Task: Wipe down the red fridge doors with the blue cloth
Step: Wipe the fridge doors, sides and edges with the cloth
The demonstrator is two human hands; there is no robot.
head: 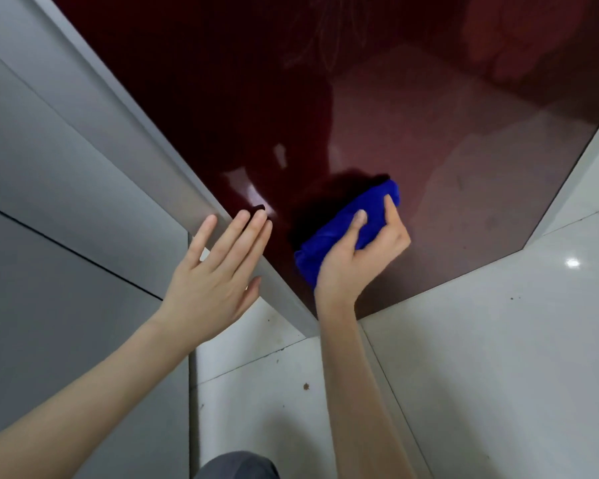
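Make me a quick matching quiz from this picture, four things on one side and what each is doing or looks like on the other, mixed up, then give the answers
Things:
1. left hand
2. right hand
3. blue cloth
4. floor tiles

States:
A. bunched up, pressed on the red fridge door
B. pale, glossy, with dark specks
C. open and flat, fingers at the door's grey edge
D. closed around the cloth

Pairs: 1-C, 2-D, 3-A, 4-B
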